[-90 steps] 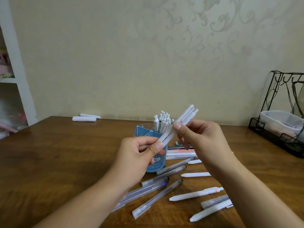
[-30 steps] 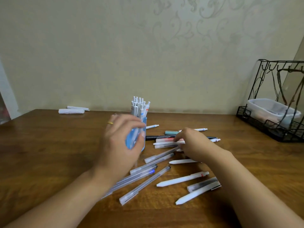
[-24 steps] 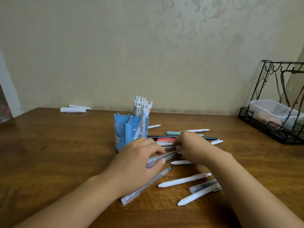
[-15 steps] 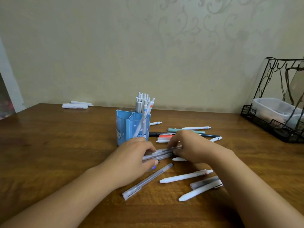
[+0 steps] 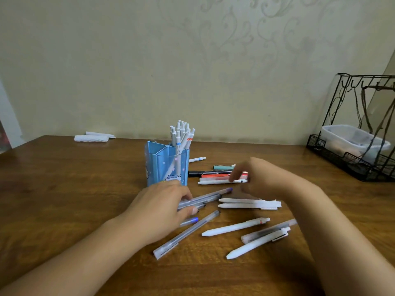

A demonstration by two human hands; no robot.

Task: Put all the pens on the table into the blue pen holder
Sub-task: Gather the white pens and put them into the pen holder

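The blue pen holder [image 5: 166,167] stands at the table's middle with several white pens [image 5: 181,133] upright in its back compartment. My left hand [image 5: 160,208] grips a bundle of translucent pens [image 5: 205,197] lying just in front of the holder. My right hand [image 5: 265,180] hovers to the right with fingers loosely bent and nothing in it, its fingertips close over a white pen [image 5: 218,181] beside a red pen and a black pen [image 5: 207,173]. Two white pens [image 5: 248,204], another white pen [image 5: 235,227] and a translucent pen [image 5: 188,232] lie loose nearer me.
A black wire rack [image 5: 350,167] holding a clear plastic tub stands at the table's right edge. Rolled white paper [image 5: 92,137] lies at the back left by the wall. A teal pen [image 5: 222,167] and a short white pen [image 5: 197,159] lie behind my right hand.
My right hand has let go of the translucent pens' far end and lifted back toward the red and white pens. My left hand keeps its grip on the bundle.
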